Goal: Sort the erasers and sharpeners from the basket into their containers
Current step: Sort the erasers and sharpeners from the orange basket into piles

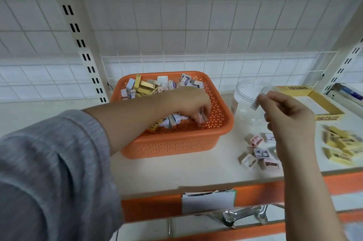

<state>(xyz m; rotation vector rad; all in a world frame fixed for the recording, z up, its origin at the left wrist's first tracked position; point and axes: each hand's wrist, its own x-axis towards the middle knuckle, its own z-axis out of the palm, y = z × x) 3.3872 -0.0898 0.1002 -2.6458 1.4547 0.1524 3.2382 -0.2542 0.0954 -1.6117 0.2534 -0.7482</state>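
Observation:
An orange perforated basket (176,142) stands on the white shelf, holding several yellow erasers and small boxed sharpeners. My left hand (193,103) reaches into its right side and pinches a small pinkish sharpener (202,120). My right hand (288,117) is raised to the right of the basket and pinches a small clear sharpener (257,101) in front of a clear round plastic container (247,91). Loose sharpeners (257,152) lie on the shelf below my right hand. Several yellow erasers (341,142) are piled at the far right.
A yellow cardboard box (322,107) lies open behind the eraser pile. A white wire grid backs the shelf, with slotted uprights on both sides. The shelf front edge is orange with a paper label (208,201). A metal hook (245,214) sticks out below.

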